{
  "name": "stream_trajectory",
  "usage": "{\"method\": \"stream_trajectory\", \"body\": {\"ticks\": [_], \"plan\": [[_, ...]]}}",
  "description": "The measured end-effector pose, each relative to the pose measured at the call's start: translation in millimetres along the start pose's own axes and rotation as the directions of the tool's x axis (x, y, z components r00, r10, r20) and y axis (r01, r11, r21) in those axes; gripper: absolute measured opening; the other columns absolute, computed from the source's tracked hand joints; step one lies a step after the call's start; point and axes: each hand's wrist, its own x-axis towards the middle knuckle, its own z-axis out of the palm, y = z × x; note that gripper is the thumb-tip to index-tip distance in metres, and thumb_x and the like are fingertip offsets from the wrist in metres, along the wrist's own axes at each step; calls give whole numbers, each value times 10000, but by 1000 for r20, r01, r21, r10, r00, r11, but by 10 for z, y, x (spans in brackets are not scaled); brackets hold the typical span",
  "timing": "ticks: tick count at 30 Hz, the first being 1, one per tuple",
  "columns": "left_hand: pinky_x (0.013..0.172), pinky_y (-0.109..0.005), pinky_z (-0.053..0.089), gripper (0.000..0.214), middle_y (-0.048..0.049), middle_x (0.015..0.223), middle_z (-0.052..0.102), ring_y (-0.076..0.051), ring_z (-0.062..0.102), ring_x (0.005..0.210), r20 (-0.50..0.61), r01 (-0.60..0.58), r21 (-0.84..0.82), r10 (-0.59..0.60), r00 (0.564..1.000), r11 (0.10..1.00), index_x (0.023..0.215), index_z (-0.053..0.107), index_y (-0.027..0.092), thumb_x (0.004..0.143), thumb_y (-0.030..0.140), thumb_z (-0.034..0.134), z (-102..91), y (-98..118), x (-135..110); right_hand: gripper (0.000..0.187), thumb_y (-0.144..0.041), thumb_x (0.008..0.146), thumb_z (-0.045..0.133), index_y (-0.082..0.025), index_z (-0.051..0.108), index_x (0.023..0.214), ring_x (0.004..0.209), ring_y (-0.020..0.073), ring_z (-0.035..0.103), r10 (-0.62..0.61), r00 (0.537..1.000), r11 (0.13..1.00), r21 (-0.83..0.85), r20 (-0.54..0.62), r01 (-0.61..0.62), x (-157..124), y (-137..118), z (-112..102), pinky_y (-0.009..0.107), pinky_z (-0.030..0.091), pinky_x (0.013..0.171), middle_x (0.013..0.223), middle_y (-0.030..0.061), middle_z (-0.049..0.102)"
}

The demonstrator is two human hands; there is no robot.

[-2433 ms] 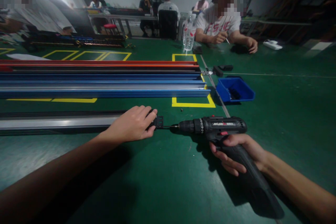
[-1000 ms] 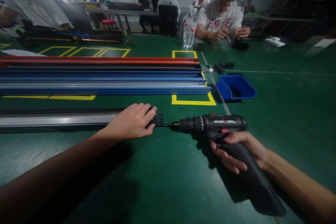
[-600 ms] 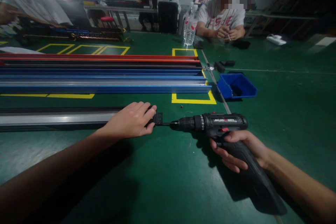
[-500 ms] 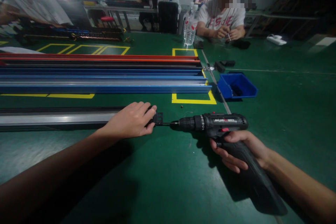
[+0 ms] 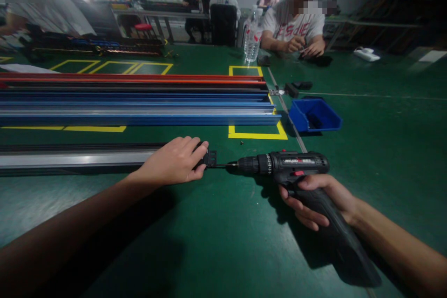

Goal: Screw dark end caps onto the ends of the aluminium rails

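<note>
Across the green worktop [image 5: 216, 237], a co-worker's left hand [image 5: 316, 49], stretched out sideways in the earliest view, has come in beside the other; the two hands I follow sit almost exactly where they were. I have the left hand [image 5: 178, 160] bent over the end of a long silver-and-black metal rail [image 5: 87, 158], thumb and fingers closed about its black slotted end bracket [image 5: 212, 156]. The right hand [image 5: 340, 198] is wrapped round the handle of a black cordless drill with red switches [image 5: 293, 162]; whether the trigger is pressed, I can't tell from here.

What counts, I judge, is the line between them. To the right of the left hand, the drill points left, its slim metal bit [image 5: 223, 165] running nearly along the rail's long axis and reaching the bracket's near side, just beyond the left thumb. Exact contact is too small for me to make out. Of the two, the left hand is much nearer that meeting point; the right stays back at the sloping handle.
</note>
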Motion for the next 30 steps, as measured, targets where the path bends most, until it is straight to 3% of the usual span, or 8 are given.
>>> {"method": "stream_trajectory", "body": {"ticks": [17,30], "plan": [[838,-430,550,495,-235,1207,661,-325,659,1023,-13,-9,7,9,1000,1000,1354,590,33,989,336,448,-4,4,-1,376,-309,937,509,-26,676,1121,430,81,603,-5,1000,1000,28,24,5,7,4,-29,258,589,560,807,63,666],[817,-418,560,497,-233,1200,664,-319,660,1014,-46,-22,14,23,999,1000,1348,593,35,988,347,449,26,-8,-6,373,-309,938,510,-36,676,1129,427,64,579,-17,999,1000,19,45,16,8,0,-12,245,586,568,801,46,662]]}}
